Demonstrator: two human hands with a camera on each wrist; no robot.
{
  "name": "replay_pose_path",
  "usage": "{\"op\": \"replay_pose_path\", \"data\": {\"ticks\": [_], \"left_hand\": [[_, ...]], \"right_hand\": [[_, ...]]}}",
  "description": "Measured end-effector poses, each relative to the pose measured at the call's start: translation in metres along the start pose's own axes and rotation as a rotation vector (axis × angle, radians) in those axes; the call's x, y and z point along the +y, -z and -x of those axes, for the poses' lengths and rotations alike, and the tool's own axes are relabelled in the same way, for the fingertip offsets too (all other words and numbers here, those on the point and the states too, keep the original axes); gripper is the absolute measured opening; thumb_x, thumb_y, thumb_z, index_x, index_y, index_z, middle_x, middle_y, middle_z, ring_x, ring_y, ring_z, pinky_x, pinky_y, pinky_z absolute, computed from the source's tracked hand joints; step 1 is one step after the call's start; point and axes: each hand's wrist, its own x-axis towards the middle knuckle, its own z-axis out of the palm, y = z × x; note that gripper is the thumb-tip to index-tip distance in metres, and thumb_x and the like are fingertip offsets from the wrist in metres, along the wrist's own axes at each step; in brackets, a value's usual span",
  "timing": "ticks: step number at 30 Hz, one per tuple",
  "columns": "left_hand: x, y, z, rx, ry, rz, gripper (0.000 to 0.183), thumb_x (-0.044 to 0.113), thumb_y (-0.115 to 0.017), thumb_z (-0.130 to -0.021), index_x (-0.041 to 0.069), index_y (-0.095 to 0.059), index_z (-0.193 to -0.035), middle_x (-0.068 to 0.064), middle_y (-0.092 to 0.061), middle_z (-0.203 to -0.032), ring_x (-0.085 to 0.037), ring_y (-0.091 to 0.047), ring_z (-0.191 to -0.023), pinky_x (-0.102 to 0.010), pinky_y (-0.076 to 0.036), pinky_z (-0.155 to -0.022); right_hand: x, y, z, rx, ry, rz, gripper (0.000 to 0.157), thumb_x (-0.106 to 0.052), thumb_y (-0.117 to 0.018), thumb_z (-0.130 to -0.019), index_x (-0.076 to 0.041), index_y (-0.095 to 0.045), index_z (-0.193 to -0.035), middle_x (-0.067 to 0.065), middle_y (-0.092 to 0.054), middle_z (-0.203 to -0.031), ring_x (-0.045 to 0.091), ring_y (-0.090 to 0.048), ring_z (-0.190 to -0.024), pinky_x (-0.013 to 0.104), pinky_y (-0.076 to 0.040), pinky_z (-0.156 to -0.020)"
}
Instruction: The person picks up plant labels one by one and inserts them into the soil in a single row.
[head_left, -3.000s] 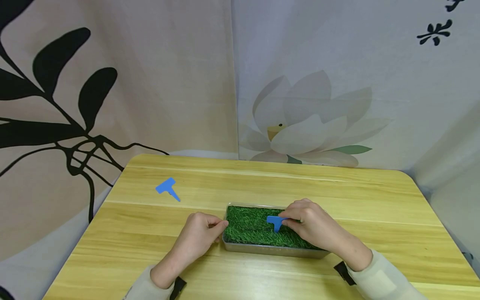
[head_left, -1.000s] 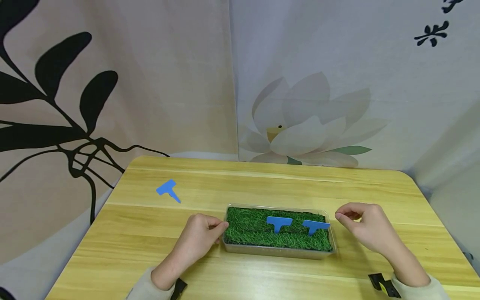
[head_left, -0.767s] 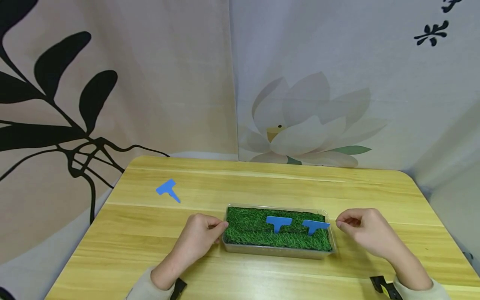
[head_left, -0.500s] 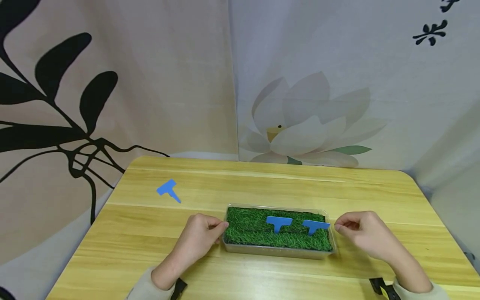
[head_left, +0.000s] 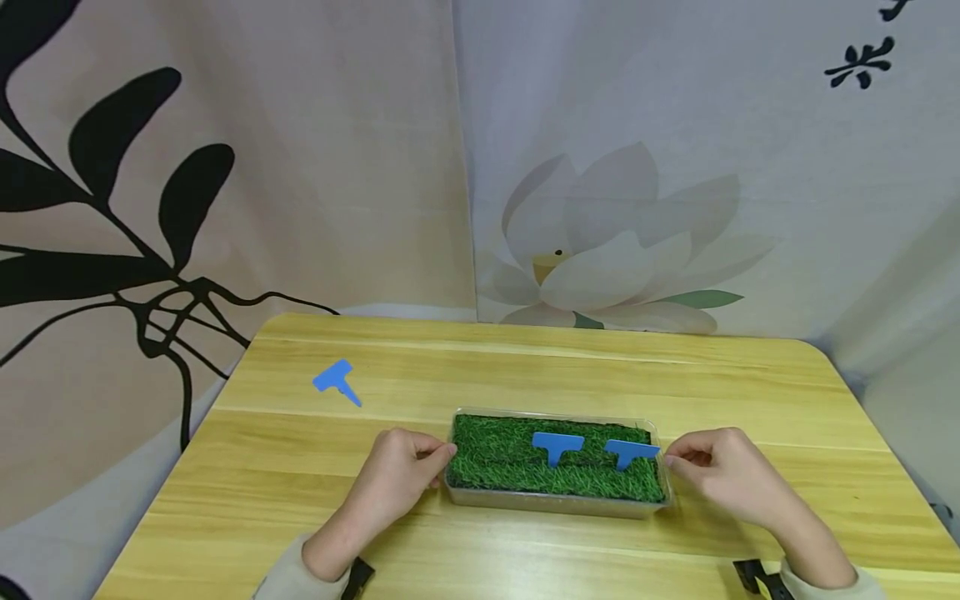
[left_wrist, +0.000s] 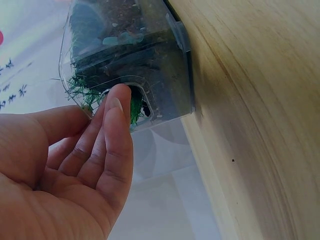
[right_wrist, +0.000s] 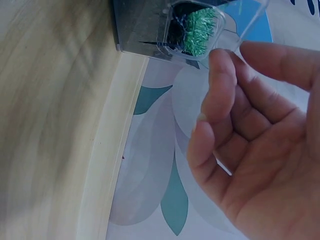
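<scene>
A clear plastic box (head_left: 551, 502) filled with short green grass (head_left: 491, 454) stands on the table. Two blue T-shaped plant labels are stuck in the grass: the middle label (head_left: 557, 442) and the right label (head_left: 628, 450). My left hand (head_left: 397, 471) pinches the box's left end; in the left wrist view its thumb is at the rim and its fingertips are at a slot in the wall. At the right end, my right hand (head_left: 731, 475) has loosely bent fingers and nothing in it, with fingertips (right_wrist: 220, 57) close to the rim.
A third blue plant label (head_left: 337, 381) lies flat on the wooden table (head_left: 420, 358), toward the back left. Behind the table hangs a cloth backdrop (head_left: 375, 167) printed with a dark plant and a pale lotus.
Three seconds ago my right hand held the middle label in the grass. It let go, withdrew right of the box, then drifted slightly left toward the rim. The left hand stayed put.
</scene>
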Motion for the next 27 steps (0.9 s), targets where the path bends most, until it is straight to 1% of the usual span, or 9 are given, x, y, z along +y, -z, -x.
{"op": "replay_pose_path", "data": {"ticks": [2, 4, 9, 13, 16, 20, 27], "left_hand": [[0.0001, 0.0002, 0.0001, -0.001, -0.001, 0.003, 0.027, 0.012, -0.073, -0.099, 0.015, -0.079, -0.073, 0.002, -0.069, -0.062, -0.018, -0.061, -0.053, -0.019, -0.031, -0.042], [0.0005, 0.0004, 0.0005, -0.004, 0.0, 0.0, 0.028, 0.013, -0.073, -0.099, 0.016, -0.079, -0.072, 0.002, -0.069, -0.061, -0.013, -0.057, -0.05, -0.019, -0.03, -0.042], [0.0017, 0.0006, 0.0015, -0.007, -0.003, -0.007, 0.033, 0.013, -0.072, -0.099, 0.017, -0.076, -0.067, 0.0, -0.068, -0.06, -0.007, -0.049, -0.046, -0.018, -0.027, -0.042], [0.0024, 0.0005, 0.0013, -0.006, -0.008, -0.01, 0.033, 0.014, -0.072, -0.1, 0.017, -0.076, -0.067, 0.0, -0.067, -0.059, -0.006, -0.048, -0.046, -0.018, -0.027, -0.042], [0.0032, 0.0009, 0.0015, -0.009, -0.008, -0.013, 0.034, 0.014, -0.072, -0.1, 0.017, -0.075, -0.067, 0.0, -0.067, -0.059, -0.006, -0.046, -0.045, -0.018, -0.027, -0.042], [0.0044, 0.0015, 0.0022, -0.011, -0.01, -0.022, 0.036, 0.014, -0.071, -0.1, 0.017, -0.074, -0.065, 0.0, -0.066, -0.058, -0.004, -0.042, -0.044, -0.017, -0.026, -0.042], [0.004, 0.0011, 0.0019, -0.015, -0.017, -0.028, 0.036, 0.014, -0.071, -0.101, 0.017, -0.073, -0.065, 0.0, -0.065, -0.057, -0.003, -0.04, -0.043, -0.017, -0.026, -0.042]], "right_hand": [[-0.0003, -0.0007, -0.0001, -0.007, -0.003, -0.006, 0.01, -0.01, -0.072, -0.097, -0.015, -0.08, -0.093, -0.005, -0.071, -0.077, 0.007, -0.057, -0.063, 0.028, -0.049, -0.058], [-0.0002, -0.0013, -0.0001, -0.014, -0.006, -0.012, 0.01, -0.01, -0.072, -0.098, -0.014, -0.08, -0.094, -0.006, -0.071, -0.078, 0.007, -0.057, -0.063, 0.028, -0.049, -0.058], [0.0005, -0.0026, -0.0002, -0.019, -0.012, -0.018, 0.009, -0.009, -0.072, -0.098, -0.012, -0.081, -0.095, -0.007, -0.072, -0.08, 0.006, -0.056, -0.062, 0.027, -0.049, -0.057], [0.0018, -0.0029, -0.0001, -0.025, -0.013, -0.029, 0.01, -0.009, -0.071, -0.098, -0.01, -0.081, -0.096, -0.006, -0.073, -0.081, 0.005, -0.051, -0.058, 0.026, -0.045, -0.053], [0.003, -0.0031, -0.0006, -0.034, 0.003, -0.04, 0.012, -0.01, -0.07, -0.1, -0.011, -0.08, -0.096, -0.005, -0.07, -0.077, 0.004, -0.044, -0.054, 0.026, -0.04, -0.049], [0.0033, -0.0035, -0.0017, -0.035, 0.02, -0.052, 0.014, -0.011, -0.069, -0.1, -0.015, -0.079, -0.091, -0.005, -0.068, -0.073, 0.003, -0.043, -0.054, 0.025, -0.04, -0.049], [0.006, -0.004, -0.0025, -0.051, 0.018, -0.067, 0.014, -0.011, -0.068, -0.101, -0.014, -0.079, -0.092, -0.006, -0.07, -0.078, 0.003, -0.045, -0.057, 0.026, -0.041, -0.05]]}}
